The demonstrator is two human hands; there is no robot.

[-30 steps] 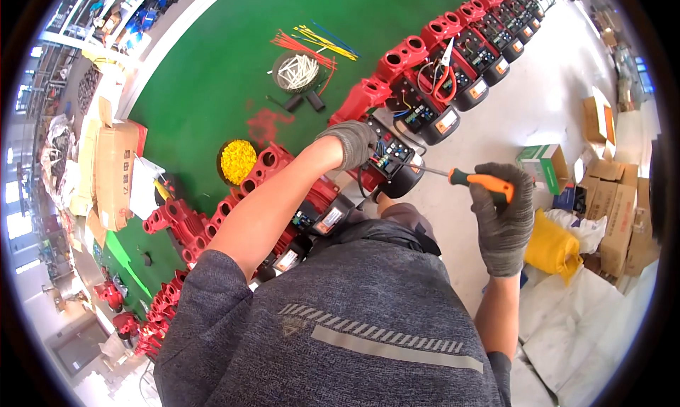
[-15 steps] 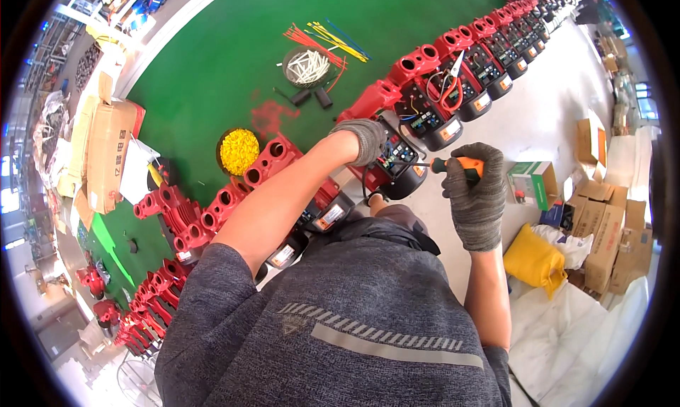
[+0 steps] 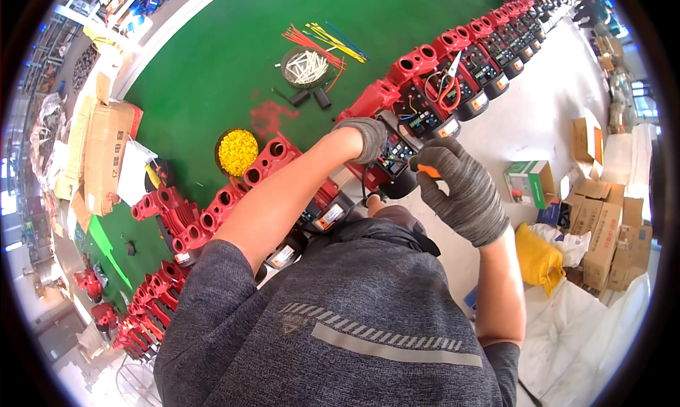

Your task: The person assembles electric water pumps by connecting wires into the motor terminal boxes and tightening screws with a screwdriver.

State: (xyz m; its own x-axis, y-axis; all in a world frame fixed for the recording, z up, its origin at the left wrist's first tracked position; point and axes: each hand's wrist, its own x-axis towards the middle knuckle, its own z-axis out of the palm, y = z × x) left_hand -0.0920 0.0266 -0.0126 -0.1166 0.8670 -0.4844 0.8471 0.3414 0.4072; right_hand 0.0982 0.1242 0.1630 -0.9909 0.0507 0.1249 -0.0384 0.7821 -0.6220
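My right hand [image 3: 464, 195], in a grey knitted glove, is closed round a screwdriver [image 3: 428, 170] with an orange and black handle. Its tip end points left, toward the circuit board [image 3: 399, 152] of an opened red and black motor unit. The glove hides part of the handle. My left hand [image 3: 369, 139], gloved alike, rests at the left side of that same unit; its fingers are out of sight. Thin wires run about the board. Beyond it, red-handled scissors [image 3: 448, 88] lie on a neighbouring unit [image 3: 419, 110] with its board exposed.
Similar red units form a long diagonal row. On the green floor stand a bowl of white sleeves [image 3: 306, 67] and a bowl of yellow parts [image 3: 238, 152], near coloured cable ties [image 3: 336, 42]. Cartons [image 3: 602, 244], a green box [image 3: 530, 184] and a yellow sack [image 3: 537, 258] are at right.
My right hand has moved left toward the unit and turned over the screwdriver, covering more of its handle. My left hand stays nearly in place.
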